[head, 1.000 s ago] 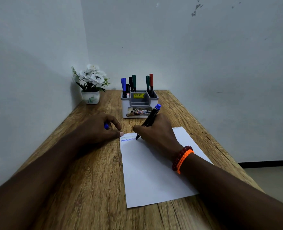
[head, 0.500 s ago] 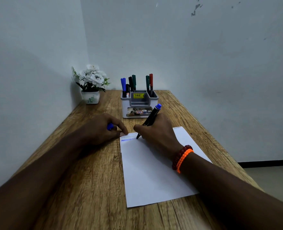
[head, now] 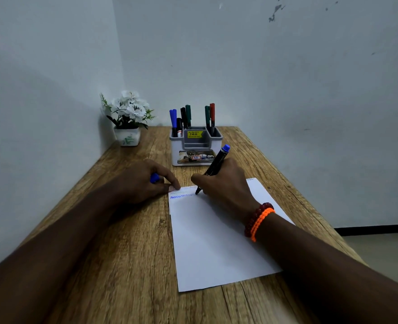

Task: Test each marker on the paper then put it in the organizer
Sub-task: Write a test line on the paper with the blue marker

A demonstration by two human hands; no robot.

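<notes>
The right hand [head: 221,183], fingers closed around a black marker with a blue end [head: 213,168], is carrying the blue zigzag further rightward across the white paper sheet's [head: 216,242] top edge than a moment ago. The left hand [head: 146,183], curled over the blue cap [head: 154,178], is pinning the sheet's corner. This marker writes, I'd say, so the grey-and-white plastic organizer [head: 196,148] just beyond comes next.

White flowers in a small white pot [head: 127,136] sat at the wooden counter's [head: 127,242] far-left corner, against the wall

Seven markers [head: 216,162], one paper [head: 214,244], one organizer [head: 194,148].
</notes>
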